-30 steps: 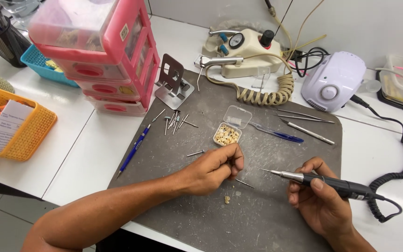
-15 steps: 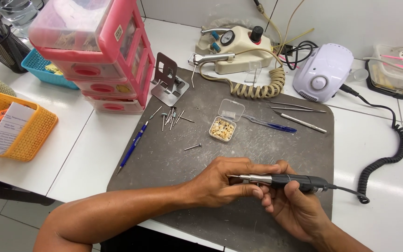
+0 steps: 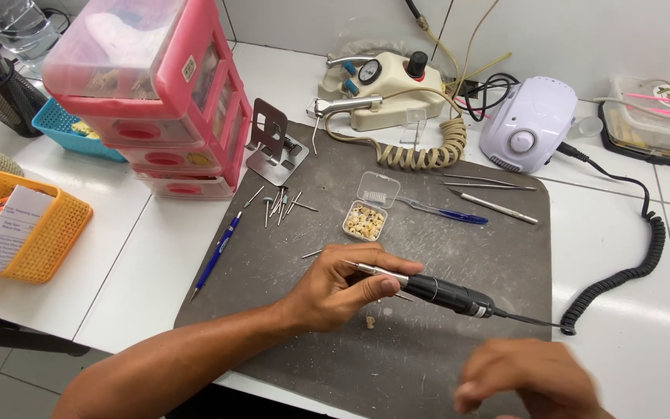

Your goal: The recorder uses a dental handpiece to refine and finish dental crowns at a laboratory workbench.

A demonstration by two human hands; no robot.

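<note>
Left hand (image 3: 343, 287) grips the black rotary handpiece (image 3: 443, 294); small open box (image 3: 366, 219) lies just beyond, bare grey mat (image 3: 459, 256) beside; right hand (image 3: 525, 380) blurred, grip unclear.

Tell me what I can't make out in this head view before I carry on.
- Right hand: motion-blurred and cut by the bottom edge, so its grip is unclear.
- Black rotary handpiece: its front end is partly covered by the left hand, whose fingers wrap it.
- Small pale pieces in the clear plastic box: too small to identify.
- Pink plastic drawer tower: contents hazy behind translucent fronts.
</note>
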